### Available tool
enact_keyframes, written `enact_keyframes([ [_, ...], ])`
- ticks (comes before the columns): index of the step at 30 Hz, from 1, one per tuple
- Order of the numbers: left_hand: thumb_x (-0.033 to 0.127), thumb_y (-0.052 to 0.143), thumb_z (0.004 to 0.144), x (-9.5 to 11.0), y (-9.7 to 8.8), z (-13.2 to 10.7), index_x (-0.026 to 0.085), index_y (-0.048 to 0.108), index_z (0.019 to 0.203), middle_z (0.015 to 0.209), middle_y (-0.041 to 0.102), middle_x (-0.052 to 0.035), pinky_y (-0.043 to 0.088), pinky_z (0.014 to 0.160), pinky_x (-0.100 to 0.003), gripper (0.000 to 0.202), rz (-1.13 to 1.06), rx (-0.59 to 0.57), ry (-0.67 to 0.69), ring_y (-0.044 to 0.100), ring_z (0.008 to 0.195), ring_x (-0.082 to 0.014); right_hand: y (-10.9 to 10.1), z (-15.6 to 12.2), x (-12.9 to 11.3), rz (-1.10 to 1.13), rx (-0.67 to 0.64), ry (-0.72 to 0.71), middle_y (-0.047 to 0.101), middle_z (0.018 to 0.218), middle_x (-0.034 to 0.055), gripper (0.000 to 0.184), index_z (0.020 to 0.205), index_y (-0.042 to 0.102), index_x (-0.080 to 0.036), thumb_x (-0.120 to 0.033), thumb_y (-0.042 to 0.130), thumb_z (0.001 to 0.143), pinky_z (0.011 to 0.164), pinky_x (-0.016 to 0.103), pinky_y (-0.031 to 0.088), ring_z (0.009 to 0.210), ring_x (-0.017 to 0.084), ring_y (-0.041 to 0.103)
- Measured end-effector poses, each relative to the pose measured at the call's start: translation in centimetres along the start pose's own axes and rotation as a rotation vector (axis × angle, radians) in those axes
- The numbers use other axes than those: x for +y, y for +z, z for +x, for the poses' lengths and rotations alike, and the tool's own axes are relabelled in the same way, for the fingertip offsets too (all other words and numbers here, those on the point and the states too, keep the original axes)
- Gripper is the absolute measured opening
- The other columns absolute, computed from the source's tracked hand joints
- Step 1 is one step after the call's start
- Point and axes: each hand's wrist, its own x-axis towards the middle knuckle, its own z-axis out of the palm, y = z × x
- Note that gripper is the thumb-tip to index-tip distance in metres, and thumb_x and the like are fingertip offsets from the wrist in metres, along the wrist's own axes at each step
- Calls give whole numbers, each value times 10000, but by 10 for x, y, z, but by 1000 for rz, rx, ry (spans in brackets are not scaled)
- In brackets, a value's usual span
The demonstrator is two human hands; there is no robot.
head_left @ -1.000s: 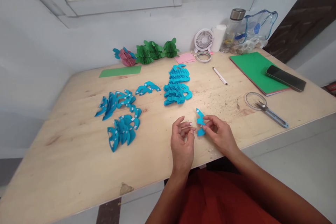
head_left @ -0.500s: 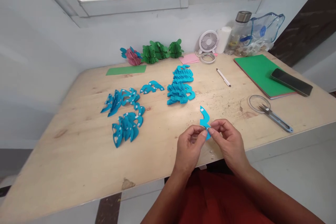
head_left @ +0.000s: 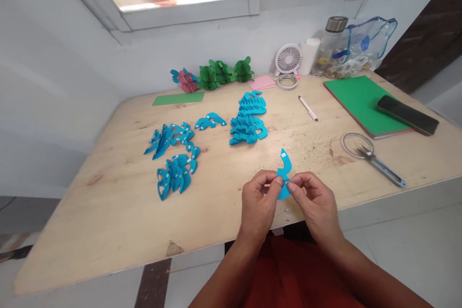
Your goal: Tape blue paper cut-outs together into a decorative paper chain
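Between my two hands, near the table's front edge, is a curved blue paper cutout (head_left: 286,162) with a small white patch near its upper tip. My left hand (head_left: 260,197) pinches its left side between thumb and fingers. On the other side, my right hand (head_left: 313,198) has thumb and fingers closed at the paper's edge; the fingertips partly cover its middle. Beyond my hands lies a stack of folded blue cutouts (head_left: 248,130). To the left, blue cutouts with white patches (head_left: 175,173) lie in loose groups, and another such cutout (head_left: 210,121) rests farther back.
Small scissors (head_left: 382,167) lie across a tape roll (head_left: 352,146) at right. A phone (head_left: 407,114) rests on green paper (head_left: 361,98), near a pen (head_left: 308,108). Along the wall stand green paper figures (head_left: 221,72), a small fan (head_left: 288,59) and a bottle (head_left: 329,45).
The blue cutout has turned slightly between my fingers, and more of its lower part shows. My right fingers have shifted a little. The whole view has moved slightly.
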Motion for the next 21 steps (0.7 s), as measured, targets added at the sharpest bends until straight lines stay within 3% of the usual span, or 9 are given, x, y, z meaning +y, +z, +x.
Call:
enact_keyframes([
  [3, 224, 608, 773, 1, 0, 1, 159, 685, 690, 768, 630, -36, 438, 661, -265, 131, 21, -4, 9, 563, 746, -164, -6, 2, -3, -152, 21, -143, 623, 718, -11, 93, 785, 611, -218, -281, 616, 853, 646, 294, 444, 693, 152, 573],
  [8, 232, 620, 744, 10, -1, 0, 167, 702, 660, 767, 644, -43, 439, 644, -265, 134, 52, -32, -26, 568, 738, -170, -22, 15, -11, -465, 20, -605, 660, 713, -4, 77, 811, 612, -209, -168, 588, 872, 694, 342, 394, 681, 152, 573],
  [11, 238, 627, 727, 15, 0, -1, 166, 695, 632, 745, 637, -40, 433, 628, -260, 137, 45, -63, -55, 554, 708, -162, -29, 22, -13, -565, 5, -791, 678, 718, 12, 65, 842, 623, -202, -139, 613, 855, 701, 359, 387, 676, 161, 587],
  [21, 238, 623, 704, 29, -3, -2, 162, 656, 546, 663, 597, -21, 386, 605, -249, 178, -35, -145, -127, 492, 648, -134, -40, 31, -21, -698, -85, -1031, 645, 666, -9, 80, 827, 631, -194, -116, 643, 824, 677, 344, 365, 633, 137, 553],
])
